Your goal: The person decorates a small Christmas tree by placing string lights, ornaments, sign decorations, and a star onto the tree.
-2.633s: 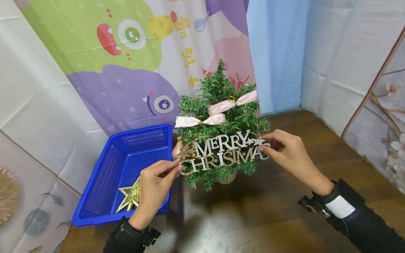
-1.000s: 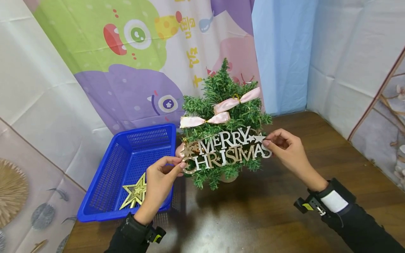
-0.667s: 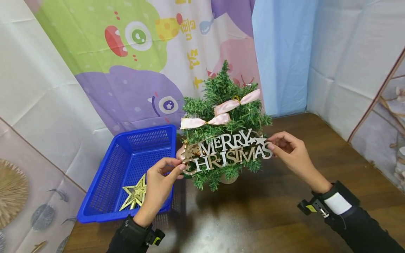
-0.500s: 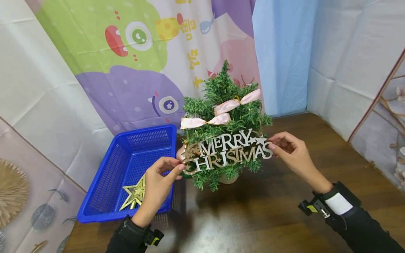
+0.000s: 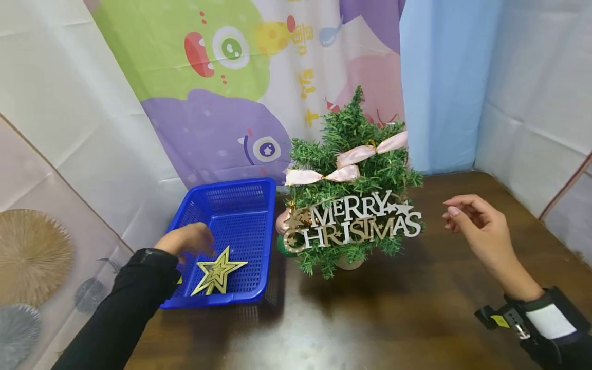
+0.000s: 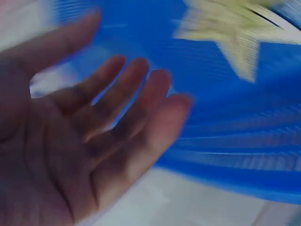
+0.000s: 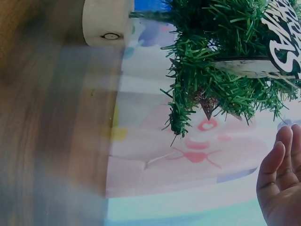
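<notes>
A small artificial Christmas tree [image 5: 356,139] stands on the table, with two pink bows [image 5: 322,176] on its branches. Across its lower front hangs a MERRY CHRISTMAS sign [image 5: 353,222] in silver and gold letters. My left hand [image 5: 190,240] is over the blue basket, fingers spread and holding nothing. A gold star tree topper [image 5: 219,271] lies in the basket, just right of that hand and apart from it; the left wrist view shows the star [image 6: 230,33] blurred beyond the fingertips. To the right of the tree, my right hand [image 5: 483,231] hovers in the air, fingers loosely bent, touching nothing.
The blue plastic basket [image 5: 270,246] sits on the wooden table [image 5: 351,324], left of the tree. Behind hang a cartoon-printed curtain [image 5: 194,123] and a light blue cloth [image 5: 439,92]. The tree's pale round base [image 7: 106,21] shows in the right wrist view.
Both hands have let go of the sign, which stays on the tree. The left hand has moved left over the basket; the right has drawn away to the right. The head view has shifted left.
</notes>
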A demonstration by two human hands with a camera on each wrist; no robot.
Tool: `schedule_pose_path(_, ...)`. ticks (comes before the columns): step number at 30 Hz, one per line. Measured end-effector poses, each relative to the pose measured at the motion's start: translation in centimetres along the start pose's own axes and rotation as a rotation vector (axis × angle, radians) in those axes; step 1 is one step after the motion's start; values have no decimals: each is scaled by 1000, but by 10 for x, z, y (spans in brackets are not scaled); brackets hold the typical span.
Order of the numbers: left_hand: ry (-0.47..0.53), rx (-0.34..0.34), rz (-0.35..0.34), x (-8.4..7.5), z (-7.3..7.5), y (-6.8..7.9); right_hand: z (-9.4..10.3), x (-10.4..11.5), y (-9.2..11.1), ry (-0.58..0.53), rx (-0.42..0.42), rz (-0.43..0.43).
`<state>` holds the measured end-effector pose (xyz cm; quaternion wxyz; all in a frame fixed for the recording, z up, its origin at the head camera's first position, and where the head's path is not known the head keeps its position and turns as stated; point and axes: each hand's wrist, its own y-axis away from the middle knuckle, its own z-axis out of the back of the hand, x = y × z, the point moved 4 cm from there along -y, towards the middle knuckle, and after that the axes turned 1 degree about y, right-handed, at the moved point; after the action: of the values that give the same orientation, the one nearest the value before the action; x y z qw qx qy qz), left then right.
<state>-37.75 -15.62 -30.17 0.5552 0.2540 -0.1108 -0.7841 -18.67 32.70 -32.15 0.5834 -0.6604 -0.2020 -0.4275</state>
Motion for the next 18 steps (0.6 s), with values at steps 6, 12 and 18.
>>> schedule_pose_path(6, -528, 332, 154, 12, -49, -47, 13, -2, 24, 173, 2, -45)
schedule_pose_path(12, -557, 374, 267, 20, -78, -55, 22, -2, 33, 297, -18, -72)
schedule_pose_path(18, -633, 125, 216, 58, -91, -103, 28, -7, 25, 282, 4, -44)
